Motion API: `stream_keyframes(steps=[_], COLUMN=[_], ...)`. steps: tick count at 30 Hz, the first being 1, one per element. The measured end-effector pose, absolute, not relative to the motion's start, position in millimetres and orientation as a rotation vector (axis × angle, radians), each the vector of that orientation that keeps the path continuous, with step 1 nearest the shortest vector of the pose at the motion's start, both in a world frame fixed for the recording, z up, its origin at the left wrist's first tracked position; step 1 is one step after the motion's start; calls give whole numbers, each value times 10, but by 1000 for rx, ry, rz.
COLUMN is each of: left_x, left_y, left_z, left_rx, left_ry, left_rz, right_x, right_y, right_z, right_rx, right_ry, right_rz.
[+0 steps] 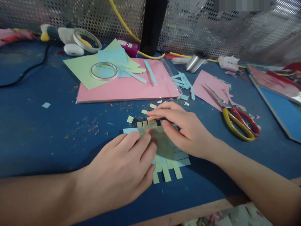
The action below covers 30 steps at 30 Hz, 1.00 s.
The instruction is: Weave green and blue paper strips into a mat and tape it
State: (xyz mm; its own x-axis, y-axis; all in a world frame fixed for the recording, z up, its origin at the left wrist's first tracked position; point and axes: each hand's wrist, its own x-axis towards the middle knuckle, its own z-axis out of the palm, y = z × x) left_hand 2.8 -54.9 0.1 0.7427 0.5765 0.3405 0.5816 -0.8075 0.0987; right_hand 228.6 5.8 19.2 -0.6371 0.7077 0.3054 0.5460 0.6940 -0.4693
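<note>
The woven mat of pale green and blue paper strips (164, 147) lies on the blue table (47, 135), right under my two hands; my left hand (122, 163) comes over its left side, fingers bent and tips on the weave, though I cannot tell whether they pinch a strip or only press; my right hand (182, 125) reaches across the upper edge, fingers stretched and thumb apart, clasping nothing that I can see; green strip ends jut out below, blue ones to the right; small green scraps (130, 119) lie just beyond my fingertips; farther back a pink pack (131, 91) bears loose sheets, a ring of tape (116, 72) and a blue strip (150, 72); to the right, scissors (226, 116) with yellow and red handles rest partly on pink paper (207, 88)
</note>
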Motion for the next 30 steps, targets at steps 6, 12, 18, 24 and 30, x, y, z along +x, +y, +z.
stream_keyframes(steps=[6, 12, 18, 24, 30], left_x=[23, 29, 30, 18, 20], left_y=[-584, -571, -573, -588, -585], left_z=[40, 60, 53, 47, 52], left_rx=[-2813, -2828, -2842, -2850, -2848], left_ry=[-955, -931, -995, -1025, -1046], left_rz=[-571, -596, -588, -585, -587], right_x=[2276, 2261, 2266, 2297, 2316], right_y=[42, 33, 56, 79, 90], right_z=[181, 203, 188, 192, 195], right_rx=[-977, -1082, -1143, -1153, -1146], right_ry=[-2390, -2360, -2322, -2317, -2323], right_rz=[539, 669, 674, 710, 675])
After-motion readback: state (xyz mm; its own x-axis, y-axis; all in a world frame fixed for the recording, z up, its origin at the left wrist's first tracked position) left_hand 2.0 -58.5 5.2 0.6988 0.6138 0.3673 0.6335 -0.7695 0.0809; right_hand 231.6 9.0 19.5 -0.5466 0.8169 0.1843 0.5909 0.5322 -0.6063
